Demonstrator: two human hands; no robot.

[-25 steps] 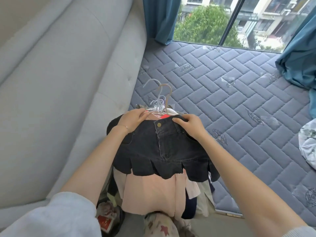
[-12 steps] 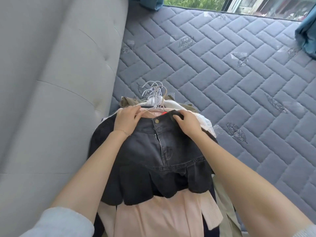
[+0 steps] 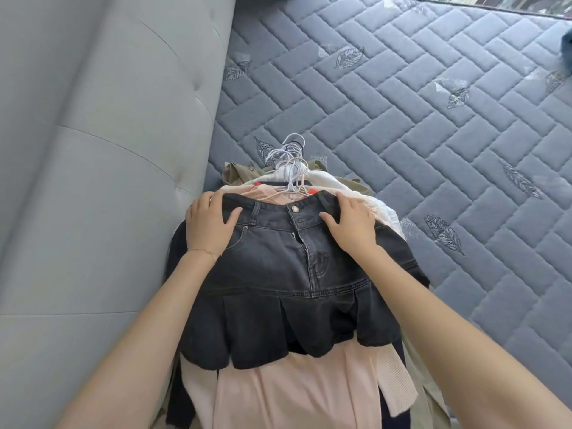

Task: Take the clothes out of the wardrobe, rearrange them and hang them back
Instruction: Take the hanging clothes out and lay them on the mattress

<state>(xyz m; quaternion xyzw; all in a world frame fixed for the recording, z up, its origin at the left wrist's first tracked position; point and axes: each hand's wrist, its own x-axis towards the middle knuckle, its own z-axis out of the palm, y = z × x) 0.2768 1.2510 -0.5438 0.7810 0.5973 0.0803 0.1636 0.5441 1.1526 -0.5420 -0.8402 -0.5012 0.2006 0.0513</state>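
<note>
Head view: L hand point(image 3: 209, 226) & R hand point(image 3: 354, 227) lie flat on black denim skirt point(image 3: 278, 274), fingers straight, thumbs apart, over clothes pile point(image 3: 294, 394).

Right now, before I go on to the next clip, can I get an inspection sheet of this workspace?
Surface: quilted grey mattress with leaf embroidery, bearing the clothes near its left edge.
Job's things: black denim skirt on top of a pink garment; white garment and olive garment beneath; bunched hanger hooks stick out at the far end.
Clutter: nothing seen.
Grippers: left hand and right hand both rest on the skirt near its waistband, thumbs spread.
Cables: nothing seen.
Surroundings: padded grey headboard on the left; dark blue fabric at the right edge.
</note>
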